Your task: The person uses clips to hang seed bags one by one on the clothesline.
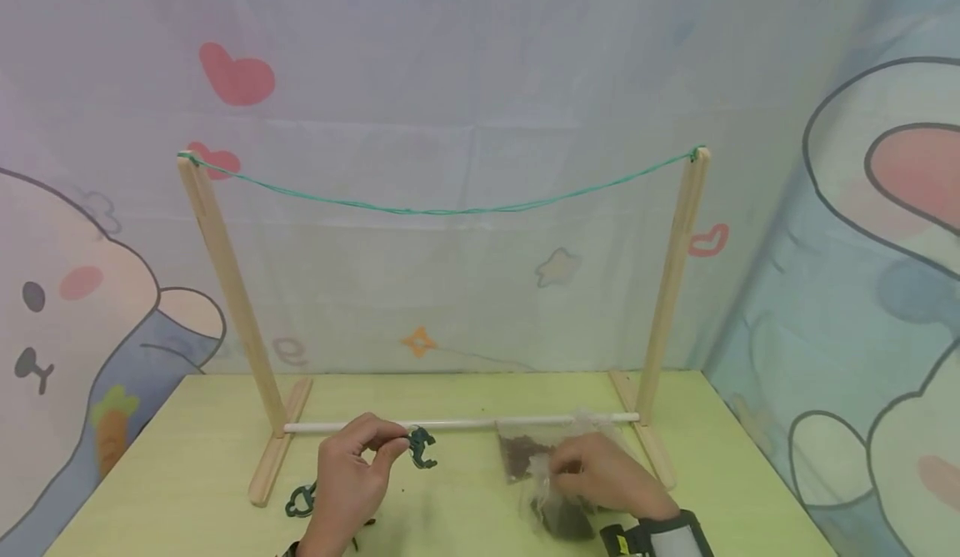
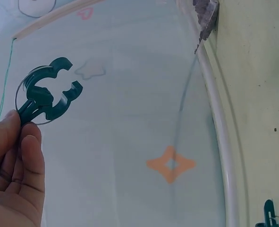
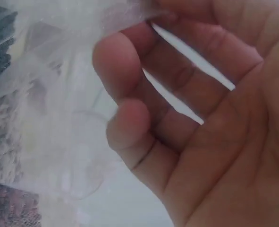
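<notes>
Between thumb and forefinger, my left hand pinches a dark green plastic clip by its handle end. Its curved jaws stand apart in the left wrist view, where a thin wire ring loops round the clip. On the right, my right hand pinches the top of a clear plastic bag with dark contents low in it. Behind it lies a second clear bag holding dark brownish stuff. Another green clip lies on the table beside my left wrist.
A wooden frame rises behind my hands, with a left post, a right post and a white rod low across it. Green string sags between the post tops. A printed cloth hangs behind the table.
</notes>
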### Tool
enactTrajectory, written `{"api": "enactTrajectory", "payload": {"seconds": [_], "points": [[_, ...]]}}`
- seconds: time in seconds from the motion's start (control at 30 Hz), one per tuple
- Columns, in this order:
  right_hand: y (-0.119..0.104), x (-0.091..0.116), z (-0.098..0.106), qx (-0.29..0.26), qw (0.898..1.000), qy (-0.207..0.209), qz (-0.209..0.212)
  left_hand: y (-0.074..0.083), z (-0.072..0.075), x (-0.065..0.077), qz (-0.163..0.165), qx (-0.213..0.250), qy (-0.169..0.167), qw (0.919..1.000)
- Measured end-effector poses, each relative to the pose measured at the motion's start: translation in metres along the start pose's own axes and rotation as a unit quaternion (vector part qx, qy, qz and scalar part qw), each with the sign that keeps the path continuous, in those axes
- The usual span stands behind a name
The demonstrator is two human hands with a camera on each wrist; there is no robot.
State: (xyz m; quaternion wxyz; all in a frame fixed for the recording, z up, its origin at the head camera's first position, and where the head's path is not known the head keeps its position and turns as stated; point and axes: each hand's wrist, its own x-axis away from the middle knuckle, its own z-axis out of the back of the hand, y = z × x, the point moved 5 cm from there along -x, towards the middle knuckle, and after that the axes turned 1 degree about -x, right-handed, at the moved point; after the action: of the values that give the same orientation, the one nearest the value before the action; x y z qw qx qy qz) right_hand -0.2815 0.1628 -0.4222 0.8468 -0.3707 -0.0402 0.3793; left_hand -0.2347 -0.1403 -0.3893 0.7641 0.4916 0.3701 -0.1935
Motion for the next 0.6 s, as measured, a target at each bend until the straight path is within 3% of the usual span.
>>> {"api": "enactTrajectory", "payload": {"seconds": [0.17,0.37,0.6], "points": [[-0.009,0.000,0.004,-0.010,0.999,0.035,-0.001,0.007,0.008,-0.009,-0.017,-0.019,0.015,0.9996],[-0.018,-0.009,0.009,-0.028,0.994,0.103,0.008,0.021,0.019,-0.029,-0.086,-0.040,0.009,0.9954],[-0.032,-0.035,0.026,-0.038,0.984,0.160,0.066,0.044,0.033,-0.065,-0.159,-0.054,0.015,0.9856]]}}
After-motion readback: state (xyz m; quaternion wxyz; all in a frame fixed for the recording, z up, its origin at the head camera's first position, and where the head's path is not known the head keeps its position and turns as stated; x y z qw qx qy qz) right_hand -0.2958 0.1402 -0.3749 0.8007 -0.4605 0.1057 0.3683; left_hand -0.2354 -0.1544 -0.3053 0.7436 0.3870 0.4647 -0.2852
